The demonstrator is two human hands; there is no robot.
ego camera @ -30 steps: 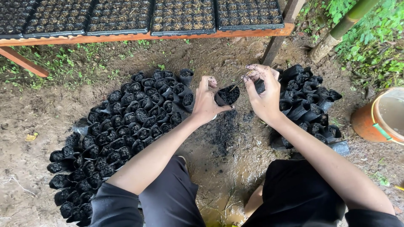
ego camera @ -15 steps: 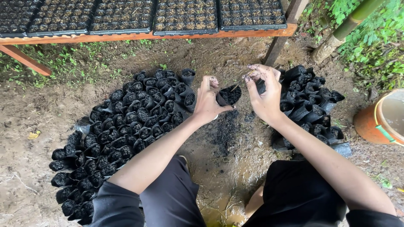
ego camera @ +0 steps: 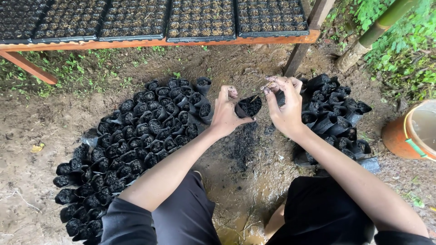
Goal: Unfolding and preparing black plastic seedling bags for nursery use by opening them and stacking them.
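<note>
My left hand (ego camera: 225, 112) grips a small black nursery bag (ego camera: 249, 107) filled with dark soil, held above the muddy ground. My right hand (ego camera: 284, 106) hovers just right of the bag, fingertips pinched on a thin pale sprig over its mouth. Left of my hands, many filled black bags (ego camera: 131, 140) stand packed together on the ground. To the right lies a heap of black bags (ego camera: 334, 115), some open and slumped.
A wooden bench (ego camera: 150, 44) across the top carries black seedling trays (ego camera: 202, 18). An orange bucket (ego camera: 411, 131) stands at the right edge. A wooden post (ego camera: 302, 47) and green plants (ego camera: 399, 41) are at the upper right. Wet mud (ego camera: 240, 199) lies between my knees.
My right hand's fingers have drawn closer over the mouth of the bag. The left hand and the bag have stayed in place.
</note>
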